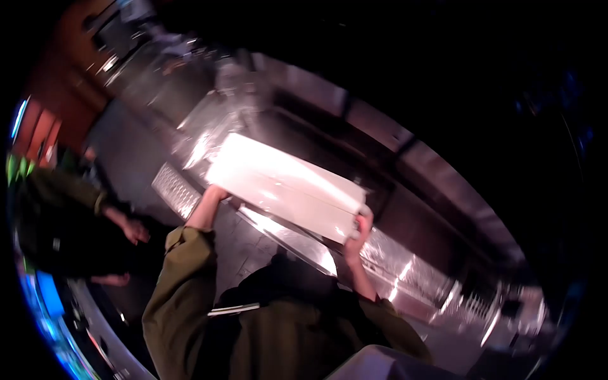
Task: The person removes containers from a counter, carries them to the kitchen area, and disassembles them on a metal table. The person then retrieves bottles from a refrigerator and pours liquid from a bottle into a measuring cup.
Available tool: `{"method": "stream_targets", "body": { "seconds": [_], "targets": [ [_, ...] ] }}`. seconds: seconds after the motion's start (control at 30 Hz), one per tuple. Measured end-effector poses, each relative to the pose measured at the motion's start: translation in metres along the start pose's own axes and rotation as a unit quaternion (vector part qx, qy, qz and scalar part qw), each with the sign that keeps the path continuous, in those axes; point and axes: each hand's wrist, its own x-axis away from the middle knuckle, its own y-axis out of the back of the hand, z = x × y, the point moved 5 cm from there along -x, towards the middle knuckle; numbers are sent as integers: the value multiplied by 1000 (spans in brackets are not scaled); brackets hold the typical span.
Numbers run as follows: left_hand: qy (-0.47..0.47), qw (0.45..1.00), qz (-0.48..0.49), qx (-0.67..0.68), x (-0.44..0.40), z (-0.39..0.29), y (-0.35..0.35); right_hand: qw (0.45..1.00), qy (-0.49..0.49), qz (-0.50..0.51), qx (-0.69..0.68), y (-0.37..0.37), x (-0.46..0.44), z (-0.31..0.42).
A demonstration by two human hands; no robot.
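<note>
Co-worker's hand (135, 231): left of white panel (285, 183), well apart. Perforated metal piece (177, 190): near panel's left end. Left hand (218, 192): touching panel's near edge by left end; fingers hidden, spread or closed cannot be told. Panel: raised between both hands, long axis spanning from one to other, slanting down rightward in view. Right hand (359, 235): fingers curled round panel's right end. Neither hand nearer; both in contact.

Dim, blurred room edged in black. A long, shiny metal tabletop (405, 269) runs diagonally, catching pinkish-white glare. At left, a grey floor (123, 136) lies near a reddish-orange wall (79, 82); bright blue light (49, 294) glows lower left.
</note>
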Motion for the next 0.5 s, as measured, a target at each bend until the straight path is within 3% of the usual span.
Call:
{"method": "stream_targets", "body": {
  "seconds": [0.13,0.3,0.47,0.5],
  "targets": [
    [-42,999,-16,24,31,-20,-3,996,-34,21,-81,-10,-2,8],
    [-80,990,-76,87,72,-63,83,990,-65,106,-68,-106,-28,68],
    [-144,969,-139,148,105,-87,189,966,-32,203,-156,-231,-38,34],
    [-159,964,-145,159,107,-90,209,971,50,206,-109,-246,-33,9]
  ]
}}
